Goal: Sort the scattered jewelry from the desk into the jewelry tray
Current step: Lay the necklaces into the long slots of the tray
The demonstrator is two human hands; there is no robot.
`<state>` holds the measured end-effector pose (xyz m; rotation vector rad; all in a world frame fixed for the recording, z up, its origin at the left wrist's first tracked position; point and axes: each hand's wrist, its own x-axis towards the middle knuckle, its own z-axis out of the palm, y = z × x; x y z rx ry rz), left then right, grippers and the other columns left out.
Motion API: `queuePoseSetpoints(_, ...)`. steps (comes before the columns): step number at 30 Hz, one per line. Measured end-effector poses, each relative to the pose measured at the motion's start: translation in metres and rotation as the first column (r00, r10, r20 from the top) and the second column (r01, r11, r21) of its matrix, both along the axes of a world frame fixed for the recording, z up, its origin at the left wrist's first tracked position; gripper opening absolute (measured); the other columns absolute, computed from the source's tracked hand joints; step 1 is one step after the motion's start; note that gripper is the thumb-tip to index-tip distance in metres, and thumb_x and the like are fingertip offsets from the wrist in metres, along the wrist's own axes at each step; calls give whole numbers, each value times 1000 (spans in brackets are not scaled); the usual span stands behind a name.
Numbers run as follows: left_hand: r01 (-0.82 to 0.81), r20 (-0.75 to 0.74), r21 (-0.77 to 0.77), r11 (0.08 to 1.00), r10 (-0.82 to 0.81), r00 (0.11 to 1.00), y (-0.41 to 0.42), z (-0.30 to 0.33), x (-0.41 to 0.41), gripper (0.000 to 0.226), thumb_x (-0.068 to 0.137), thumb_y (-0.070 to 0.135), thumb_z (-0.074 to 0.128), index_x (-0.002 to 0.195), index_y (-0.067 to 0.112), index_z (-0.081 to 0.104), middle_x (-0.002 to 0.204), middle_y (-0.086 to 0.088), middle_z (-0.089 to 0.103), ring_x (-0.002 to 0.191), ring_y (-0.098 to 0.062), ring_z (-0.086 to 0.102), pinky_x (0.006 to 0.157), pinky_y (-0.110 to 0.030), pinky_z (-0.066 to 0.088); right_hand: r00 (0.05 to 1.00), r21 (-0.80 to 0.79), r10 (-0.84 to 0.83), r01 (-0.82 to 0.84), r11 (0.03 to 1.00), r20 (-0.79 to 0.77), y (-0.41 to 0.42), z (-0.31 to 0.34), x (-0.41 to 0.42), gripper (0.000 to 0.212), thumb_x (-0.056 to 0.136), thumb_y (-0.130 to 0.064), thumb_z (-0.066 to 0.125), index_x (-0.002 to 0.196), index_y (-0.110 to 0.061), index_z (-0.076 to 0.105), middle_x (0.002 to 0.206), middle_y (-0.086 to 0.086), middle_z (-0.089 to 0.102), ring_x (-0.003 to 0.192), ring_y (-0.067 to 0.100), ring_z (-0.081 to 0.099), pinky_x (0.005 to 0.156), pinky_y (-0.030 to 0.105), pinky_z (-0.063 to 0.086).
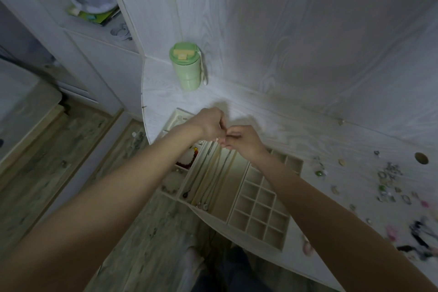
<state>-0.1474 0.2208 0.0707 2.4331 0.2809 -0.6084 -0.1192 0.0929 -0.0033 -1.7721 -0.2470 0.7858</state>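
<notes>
White wood-grain desk (296, 123) with a curved front edge, set against a matching wall panel; pale plank floor (147, 239) shows below the front edge. One cream jewelry tray (294, 217) sits at the front-left part of the desk, its near-left corner overhanging the curved edge. Tray layout: one grid of small square cells on the right, long channels in the middle, larger compartments on the left. Several thin chains (221, 173) lie along the long channels; one dark red bead strand (189, 161) is in a left compartment.

Both hands are raised over the tray's back half, fingertips meeting. Left hand (209, 124) and right hand (241, 141) each have fingers curled in a pinch on something small between them, likely a fine chain end; too small to identify.

Scattered jewelry (388, 182) – rings, stones, small bits, too blurred to count – lies near the desk's right side, well apart from the tray. One round cable hole (421, 158) is beside it. One green lidded tumbler (187, 66) stands at the back-left corner, well behind the tray. Open desk surface runs between tray and wall, and between tray and the scattered pile.
</notes>
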Motion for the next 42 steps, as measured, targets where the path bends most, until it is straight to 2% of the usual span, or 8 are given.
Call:
queuePoseSetpoints(6,-16,-29,177,984,21,999,3,-11,8,21,89,8,59,107,1,64,109,-14,64,97,-23,62,86,-32,52,998,22,-43,44,999,-56,2,-18,5,17,85,9,61,81,-7,66,74,4,65,69,12,64,74,23,56)
queuePoseSetpoints(10,-90,36,144,985,85,996,5,-12,12,14,89,4,56,99,6,65,109,-12,64,100,-25,61,84,-28,51,997,3,-54,54,999,-61,2,-23,8,23,83,10,62,72,-10,65,73,5,65,65,9,64,62,15,54)
queuePoseSetpoints(14,-113,48,88,990,109,993,4,-11,16,14,90,3,54,97,7,66,106,-12,65,99,-24,62,81,-24,48,998,-45,-47,45,998,-39,2,-25,12,18,84,8,63,75,-8,67,73,5,64,69,17,62,65,20,54)
queuePoseSetpoints(19,-92,46,19,996,91,995,-2,-15,22,15,90,5,55,100,7,67,101,-9,66,97,-21,63,78,-19,44,984,-171,46,-16,985,172,-7,-19,22,21,80,1,68,101,-3,71,98,14,70,84,17,62,85,33,51)
queuePoseSetpoints(26,-85,88,-37,996,88,992,-7,-18,31,8,87,5,59,90,10,64,91,-5,64,95,-19,62,77,-19,44,987,-10,-10,11,1000,163,-5,-2,33,11,77,1,72,84,-6,69,75,-4,69,71,3,63,78,25,50)
queuePoseSetpoints(31,-119,146,-71,990,128,981,-4,-21,28,6,87,5,59,91,9,62,90,-4,64,83,-13,57,73,-19,42,981,-60,7,5,998,193,-3,-4,39,10,80,1,69,90,1,69,76,9,67,50,-6,59,57,9,46)
queuePoseSetpoints(38,-217,195,-92,972,231,953,3,-33,12,16,92,3,50,103,8,60,92,-7,62,78,-17,58,67,-19,41,976,-141,22,9,990,217,2,-5,42,8,84,3,64,83,-3,70,77,12,67,56,7,62,69,23,56)
queuePoseSetpoints(42,-260,207,-76,963,270,940,6,-46,-3,18,93,6,51,102,10,66,104,-7,66,90,-16,60,77,-17,41,982,-176,12,22,984,188,2,-9,48,15,87,0,59,79,-10,66,73,10,67,57,14,63,69,30,56)
